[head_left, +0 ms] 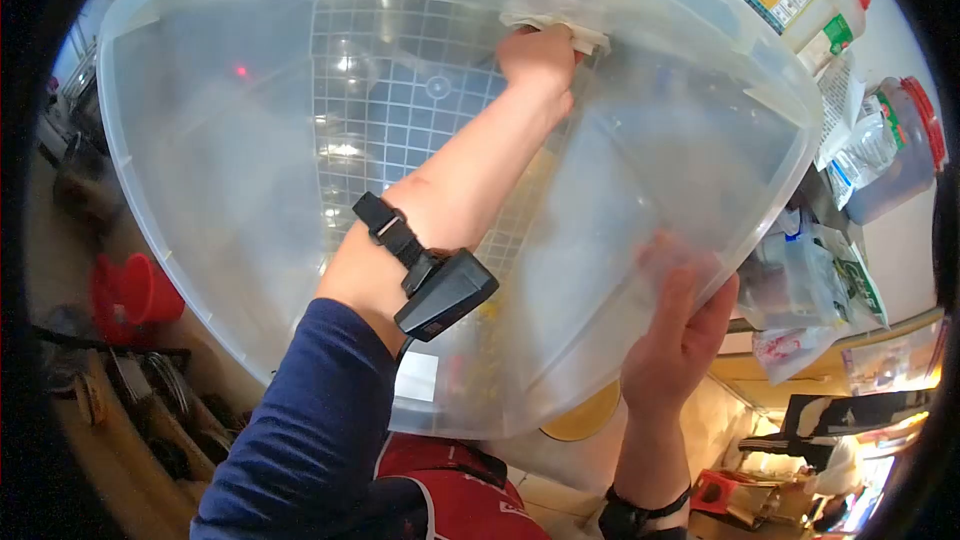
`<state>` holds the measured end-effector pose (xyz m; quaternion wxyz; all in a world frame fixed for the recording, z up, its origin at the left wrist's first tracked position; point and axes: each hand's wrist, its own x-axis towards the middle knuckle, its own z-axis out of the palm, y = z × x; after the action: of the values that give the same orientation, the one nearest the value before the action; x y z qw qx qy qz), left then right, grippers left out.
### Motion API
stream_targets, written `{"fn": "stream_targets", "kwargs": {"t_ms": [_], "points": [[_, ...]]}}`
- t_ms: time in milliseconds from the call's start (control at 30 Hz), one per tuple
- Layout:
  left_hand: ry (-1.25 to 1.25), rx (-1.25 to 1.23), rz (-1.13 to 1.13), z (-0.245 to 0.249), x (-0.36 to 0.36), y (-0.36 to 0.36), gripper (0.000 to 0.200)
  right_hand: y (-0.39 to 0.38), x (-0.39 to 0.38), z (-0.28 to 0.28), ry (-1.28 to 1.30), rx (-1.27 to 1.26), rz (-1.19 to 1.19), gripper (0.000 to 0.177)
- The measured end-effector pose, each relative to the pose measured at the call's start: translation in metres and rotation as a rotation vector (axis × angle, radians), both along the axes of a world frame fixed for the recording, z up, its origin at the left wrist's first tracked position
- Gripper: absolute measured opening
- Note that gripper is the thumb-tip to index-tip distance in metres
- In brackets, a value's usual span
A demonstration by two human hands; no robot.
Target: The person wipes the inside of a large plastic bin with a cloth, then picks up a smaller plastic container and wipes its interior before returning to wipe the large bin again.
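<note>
Left hand [538, 58] pinching cloth [592, 40] at plastic tub [225, 165]'s far wall
Cloth is lying sideways there; right hand [672, 355] is clasping the right rim [790, 197].

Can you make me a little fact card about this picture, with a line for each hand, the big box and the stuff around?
Left hand: inside the box, holding a pale cloth at the far end
Right hand: gripping the box's right side, near the rim
Box: big, see-through plastic, with a grid pattern showing at the bottom
On the left forearm: a black device on a strap
Off to the left: a red tub
Off to the right: a red-lidded jar
</note>
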<state>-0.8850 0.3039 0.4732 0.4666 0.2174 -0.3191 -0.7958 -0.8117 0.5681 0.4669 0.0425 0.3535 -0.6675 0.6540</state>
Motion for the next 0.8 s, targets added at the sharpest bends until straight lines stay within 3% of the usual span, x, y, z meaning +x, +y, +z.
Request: {"fn": "stream_targets", "kwargs": {"t_ms": [67, 167, 233, 467, 533, 567, 633, 767, 800], "points": [[0.058, 0.069, -0.023, 0.006, -0.001, 0.006, 0.025, 0.002, 0.001, -0.001, 0.019, 0.008, -0.005, 0.023], [0.129, -0.050, -0.074, 0.016, 0.023, 0.018, 0.021, 0.001, -0.001, -0.001, 0.066, 0.022, -0.040, 0.023], [0.124, -0.093, -0.089, 0.036, 0.056, 0.038, 0.019, 0.005, -0.004, 0.001, 0.237, 0.165, -0.010, 0.023], [0.128, -0.233, -0.151, 0.065, 0.136, 0.075, 0.017, 0.002, 0.003, -0.002, 0.327, 0.196, -0.035, 0.026], [0.117, -0.230, -0.163, 0.069, 0.158, 0.085, 0.017, 0.003, 0.004, -0.004, 0.521, 0.200, -0.016, 0.028], [0.108, -0.227, -0.171, 0.071, 0.167, 0.091, 0.017, 0.003, 0.009, -0.004, 0.519, 0.202, -0.017, 0.028], [0.135, -0.197, -0.145, 0.077, 0.183, 0.103, 0.017, 0.001, 0.021, -0.002, 0.142, 0.086, 0.068, 0.029], [0.223, -0.191, -0.217, 0.076, 0.215, 0.117, 0.017, 0.002, 0.028, 0.001, 0.163, 0.082, 0.106, 0.029], [0.179, -0.233, -0.133, 0.065, 0.216, 0.116, 0.016, 0.002, 0.029, 0.003, 0.147, 0.087, 0.098, 0.029]]}}
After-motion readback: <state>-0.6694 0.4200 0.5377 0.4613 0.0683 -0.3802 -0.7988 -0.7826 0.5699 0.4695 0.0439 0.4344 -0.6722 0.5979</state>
